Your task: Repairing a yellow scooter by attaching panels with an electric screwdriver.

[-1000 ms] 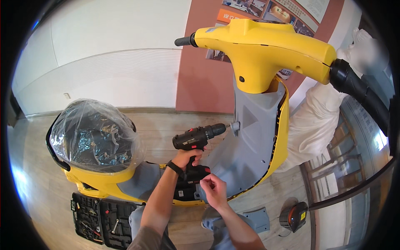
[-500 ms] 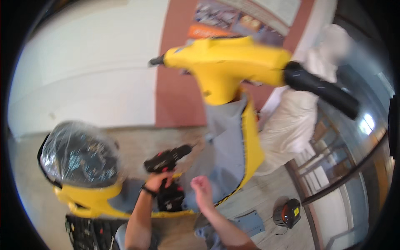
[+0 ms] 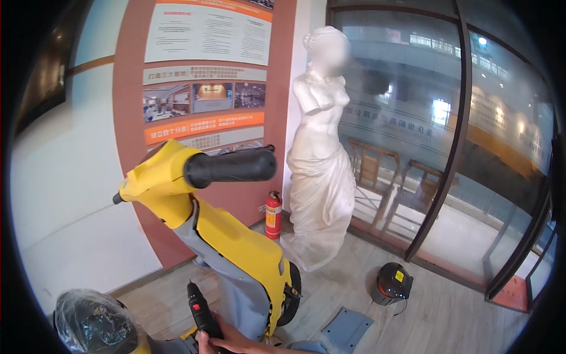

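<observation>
At the bottom edge, the black cordless drill [image 3: 200, 312] points upward, with red details on its body. My left hand [image 3: 204, 342] is closed on it, mostly cut off by the frame. My right hand [image 3: 233, 337] reaches in from the lower right and is closed against the drill's side, its fingertips partly hidden. Beside them stands the yellow scooter [image 3: 233, 236], with a grey inner panel [image 3: 236, 301], a black handlebar grip [image 3: 230, 165] and a plastic-covered seat [image 3: 94, 324] at the lower left.
A white statue [image 3: 318, 189] and a red fire extinguisher [image 3: 273, 215] stand beyond the scooter. A grey panel [image 3: 346, 328] and a black rounded object with a yellow label [image 3: 391, 283] lie on the wooden floor. Glass partitions [image 3: 413, 100] line the right; a poster wall [image 3: 130, 118] is behind.
The view has swung up and to the right, bringing in the statue and extinguisher. The drill and hands now sit at the bottom edge. My right hand has come onto the drill.
</observation>
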Demonstrator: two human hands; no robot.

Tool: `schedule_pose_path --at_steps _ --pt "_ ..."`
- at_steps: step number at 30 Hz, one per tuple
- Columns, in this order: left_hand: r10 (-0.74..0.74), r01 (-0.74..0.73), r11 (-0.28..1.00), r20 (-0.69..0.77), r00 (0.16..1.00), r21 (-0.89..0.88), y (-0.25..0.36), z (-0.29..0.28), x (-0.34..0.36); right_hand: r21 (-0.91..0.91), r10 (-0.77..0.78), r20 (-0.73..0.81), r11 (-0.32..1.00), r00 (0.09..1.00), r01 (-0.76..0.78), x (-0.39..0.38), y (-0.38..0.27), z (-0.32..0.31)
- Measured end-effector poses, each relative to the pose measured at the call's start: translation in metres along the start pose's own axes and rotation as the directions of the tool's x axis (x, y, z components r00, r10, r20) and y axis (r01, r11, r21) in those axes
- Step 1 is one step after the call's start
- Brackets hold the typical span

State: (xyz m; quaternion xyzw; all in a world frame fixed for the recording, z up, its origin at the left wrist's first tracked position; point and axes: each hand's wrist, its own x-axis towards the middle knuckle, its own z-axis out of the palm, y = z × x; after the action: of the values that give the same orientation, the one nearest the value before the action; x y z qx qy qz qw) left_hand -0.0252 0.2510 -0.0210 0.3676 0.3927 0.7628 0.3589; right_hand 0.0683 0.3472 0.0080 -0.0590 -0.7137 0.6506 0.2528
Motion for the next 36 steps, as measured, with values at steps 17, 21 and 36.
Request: schedule_pose_path --at_steps 17,21,36 --pt "-0.144 0.152 0.54 -0.087 0.986 0.828 0.116 0.113 -0.003 0.656 0.397 0.314 0.565 0.862 -0.5 -0.003 -0.066 -0.05" --pt "-0.102 0.288 0.285 -0.27 0.958 0.914 0.134 0.092 0.0 0.668 0.586 0.195 0.507 0.786 -0.544 -0.005 -0.03 -0.031" --pt "0.1 0.037 0.855 -0.234 0.967 0.518 0.047 0.018 0.204 0.34 0.719 0.02 0.648 0.694 -0.681 -0.014 -0.038 -0.002"
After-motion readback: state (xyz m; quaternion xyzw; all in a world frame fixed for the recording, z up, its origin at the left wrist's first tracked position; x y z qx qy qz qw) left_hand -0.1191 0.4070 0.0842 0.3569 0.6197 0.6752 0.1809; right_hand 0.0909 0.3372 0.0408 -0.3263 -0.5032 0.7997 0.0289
